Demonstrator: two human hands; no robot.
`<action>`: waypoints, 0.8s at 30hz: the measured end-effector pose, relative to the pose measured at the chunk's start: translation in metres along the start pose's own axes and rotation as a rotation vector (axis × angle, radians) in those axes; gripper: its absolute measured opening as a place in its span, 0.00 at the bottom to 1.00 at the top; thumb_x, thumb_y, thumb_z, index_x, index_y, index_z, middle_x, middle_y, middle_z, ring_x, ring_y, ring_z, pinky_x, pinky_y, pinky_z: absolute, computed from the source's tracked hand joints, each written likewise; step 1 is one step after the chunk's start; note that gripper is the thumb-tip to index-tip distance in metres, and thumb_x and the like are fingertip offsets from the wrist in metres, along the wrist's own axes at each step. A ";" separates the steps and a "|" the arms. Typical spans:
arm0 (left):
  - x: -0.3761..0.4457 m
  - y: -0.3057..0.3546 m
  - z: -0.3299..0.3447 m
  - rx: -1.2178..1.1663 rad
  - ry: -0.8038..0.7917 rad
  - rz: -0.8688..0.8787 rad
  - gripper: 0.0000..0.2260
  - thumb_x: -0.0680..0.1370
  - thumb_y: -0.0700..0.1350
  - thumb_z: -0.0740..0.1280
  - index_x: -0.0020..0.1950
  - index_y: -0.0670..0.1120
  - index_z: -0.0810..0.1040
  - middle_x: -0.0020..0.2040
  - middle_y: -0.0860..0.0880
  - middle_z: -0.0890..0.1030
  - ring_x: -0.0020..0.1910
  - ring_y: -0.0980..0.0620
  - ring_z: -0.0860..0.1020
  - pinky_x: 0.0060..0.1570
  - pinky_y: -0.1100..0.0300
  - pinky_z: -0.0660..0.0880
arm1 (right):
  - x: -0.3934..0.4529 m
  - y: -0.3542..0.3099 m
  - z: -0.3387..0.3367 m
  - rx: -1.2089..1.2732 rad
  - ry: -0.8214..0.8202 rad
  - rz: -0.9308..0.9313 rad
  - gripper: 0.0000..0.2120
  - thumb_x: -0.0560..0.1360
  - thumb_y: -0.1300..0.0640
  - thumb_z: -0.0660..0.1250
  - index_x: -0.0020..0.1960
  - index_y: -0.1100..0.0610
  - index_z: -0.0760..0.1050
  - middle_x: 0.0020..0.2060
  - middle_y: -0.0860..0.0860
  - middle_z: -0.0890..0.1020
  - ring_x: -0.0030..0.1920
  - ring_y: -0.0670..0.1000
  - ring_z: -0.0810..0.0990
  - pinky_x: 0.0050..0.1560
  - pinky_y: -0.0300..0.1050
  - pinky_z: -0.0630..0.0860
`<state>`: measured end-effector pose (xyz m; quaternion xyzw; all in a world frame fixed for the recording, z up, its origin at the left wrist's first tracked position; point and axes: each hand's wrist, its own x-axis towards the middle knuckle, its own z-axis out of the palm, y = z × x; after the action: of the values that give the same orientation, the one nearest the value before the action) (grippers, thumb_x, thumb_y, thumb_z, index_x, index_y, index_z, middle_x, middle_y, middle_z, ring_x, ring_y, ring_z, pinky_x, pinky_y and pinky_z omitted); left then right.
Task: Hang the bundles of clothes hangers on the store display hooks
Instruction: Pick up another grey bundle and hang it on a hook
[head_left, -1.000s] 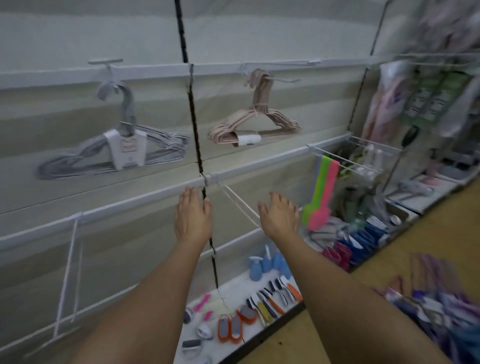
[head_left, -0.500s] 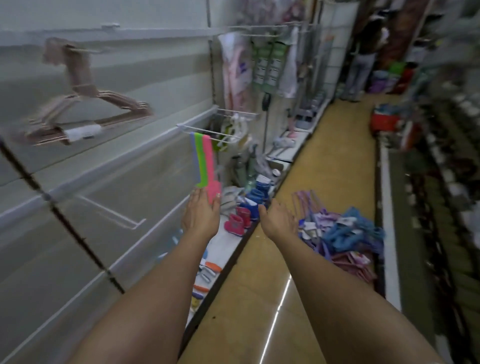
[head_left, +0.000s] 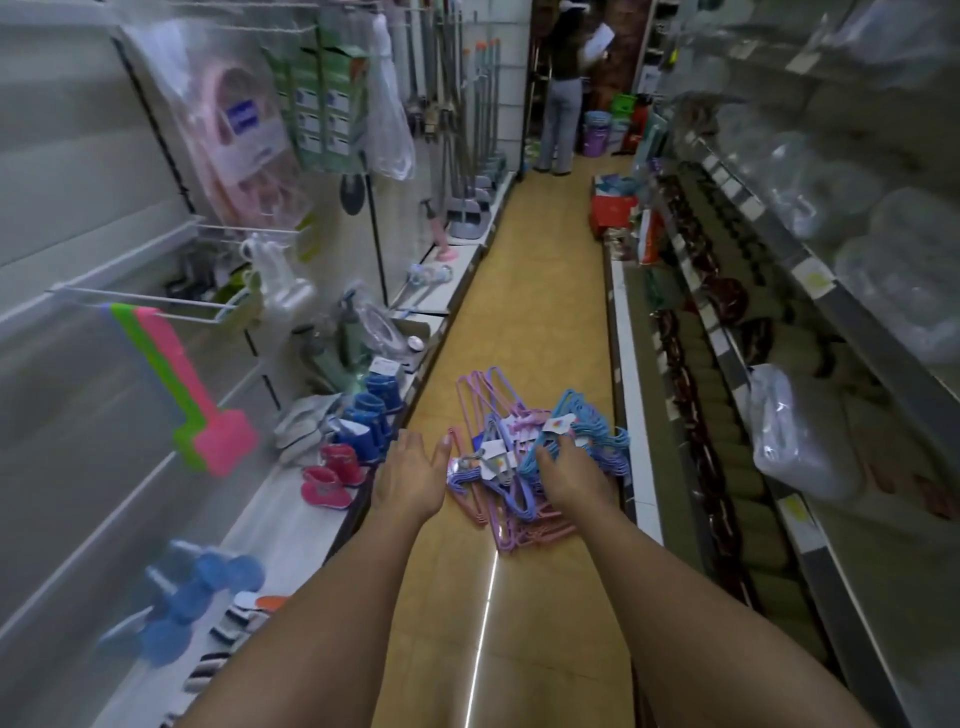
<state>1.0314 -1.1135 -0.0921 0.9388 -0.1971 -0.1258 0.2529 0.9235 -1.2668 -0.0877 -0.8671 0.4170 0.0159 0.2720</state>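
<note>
Both hands reach down toward the hangers (head_left: 511, 457) heaped on the floor (head_left: 519, 322), so this looks like the pick-up step. The left hand (head_left: 410, 475) hovers just beside the heap, fingers straight and holding nothing. The right hand (head_left: 569, 467) rests on the blue bundle; whether its fingers grip it I cannot tell. Next, one bundle must be lifted free and carried to a hook (head_left: 156, 299) on the left. The bundles carry white tags, too blurred to read.

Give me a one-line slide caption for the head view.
Both hands, left hand open and right hand, reach toward hanger bundles piled on the aisle floor.
</note>
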 end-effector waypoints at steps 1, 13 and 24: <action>0.008 0.008 0.008 0.005 -0.008 0.004 0.29 0.81 0.59 0.49 0.75 0.40 0.59 0.77 0.42 0.58 0.75 0.45 0.58 0.71 0.50 0.59 | 0.011 0.008 -0.005 -0.008 -0.004 0.011 0.27 0.82 0.44 0.50 0.74 0.59 0.59 0.67 0.58 0.71 0.65 0.60 0.72 0.60 0.52 0.70; 0.156 0.054 0.093 0.051 -0.118 -0.014 0.29 0.81 0.59 0.49 0.76 0.42 0.57 0.77 0.42 0.55 0.76 0.45 0.56 0.72 0.47 0.58 | 0.170 0.045 -0.004 0.027 -0.054 0.111 0.26 0.82 0.44 0.51 0.74 0.58 0.59 0.67 0.59 0.71 0.66 0.61 0.71 0.62 0.54 0.70; 0.334 0.052 0.124 0.037 -0.226 -0.003 0.30 0.81 0.59 0.49 0.76 0.40 0.56 0.77 0.42 0.56 0.75 0.45 0.56 0.72 0.50 0.58 | 0.345 0.004 0.018 0.056 -0.067 0.180 0.28 0.81 0.43 0.51 0.75 0.58 0.59 0.70 0.58 0.69 0.66 0.61 0.71 0.63 0.55 0.70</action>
<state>1.2713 -1.3530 -0.2147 0.9234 -0.2254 -0.2275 0.2115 1.1484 -1.5066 -0.1924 -0.8171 0.4842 0.0575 0.3075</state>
